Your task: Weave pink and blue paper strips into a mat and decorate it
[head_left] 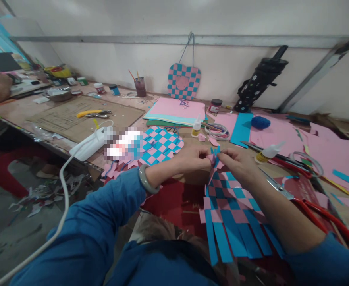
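Note:
A woven sheet of pink and blue paper strips (240,204) hangs toward the lap, its long blue ends loose at the bottom. My left hand (196,157) pinches the narrow top end of this weave, where short strips stick up. Close beside it, my right hand (232,161) grips the same end from the right, thumb and fingers pressed together. The fingertips of both hands nearly meet. Left of my hands lies a finished-looking checkered piece (161,145) with dark cord on it.
Glue bottles (196,128) stand behind my hands and to the right. Red-handled scissors (320,218) lie at the right. A power strip (92,143) with a white cable is at the left. Pink sheets (177,109) are stacked behind. Another person's hand (1,83) shows far left.

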`<state>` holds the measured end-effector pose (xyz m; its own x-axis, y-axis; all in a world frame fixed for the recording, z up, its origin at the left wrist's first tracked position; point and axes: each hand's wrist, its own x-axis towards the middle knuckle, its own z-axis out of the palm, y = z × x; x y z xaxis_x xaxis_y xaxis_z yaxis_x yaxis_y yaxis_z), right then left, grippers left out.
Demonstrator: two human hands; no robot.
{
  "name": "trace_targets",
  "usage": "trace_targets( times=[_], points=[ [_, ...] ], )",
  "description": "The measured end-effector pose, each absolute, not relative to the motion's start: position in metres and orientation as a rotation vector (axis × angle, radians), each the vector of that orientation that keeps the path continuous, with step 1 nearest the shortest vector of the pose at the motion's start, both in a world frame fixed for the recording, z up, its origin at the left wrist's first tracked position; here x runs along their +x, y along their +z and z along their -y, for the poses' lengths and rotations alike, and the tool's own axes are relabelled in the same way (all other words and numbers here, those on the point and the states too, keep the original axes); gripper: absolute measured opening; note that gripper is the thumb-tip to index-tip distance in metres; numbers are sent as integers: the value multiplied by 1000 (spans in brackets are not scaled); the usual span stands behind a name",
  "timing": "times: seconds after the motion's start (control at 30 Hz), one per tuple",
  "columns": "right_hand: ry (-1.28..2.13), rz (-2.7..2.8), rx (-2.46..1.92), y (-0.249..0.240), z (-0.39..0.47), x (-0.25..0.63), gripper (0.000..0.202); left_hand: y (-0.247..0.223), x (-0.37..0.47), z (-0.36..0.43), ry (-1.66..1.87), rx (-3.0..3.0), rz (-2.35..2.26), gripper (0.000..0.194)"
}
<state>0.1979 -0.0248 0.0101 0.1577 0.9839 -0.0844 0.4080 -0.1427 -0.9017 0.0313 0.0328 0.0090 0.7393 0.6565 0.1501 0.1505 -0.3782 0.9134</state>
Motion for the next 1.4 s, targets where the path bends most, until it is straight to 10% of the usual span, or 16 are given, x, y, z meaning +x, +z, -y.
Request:
trace_targets(
  times=[0.53,0.97,1.4],
  points=[
    [1063,1450,-1589,16,27,188,15,18,28,-33,541,1512,-679,30],
    [412,1853,-1508,14,10,228,59,15,31,-35,577,1530,-741,20],
    [497,2071,-1633,26,12,220,24,20,33,-35,670,1458,-815,5]
  ],
)
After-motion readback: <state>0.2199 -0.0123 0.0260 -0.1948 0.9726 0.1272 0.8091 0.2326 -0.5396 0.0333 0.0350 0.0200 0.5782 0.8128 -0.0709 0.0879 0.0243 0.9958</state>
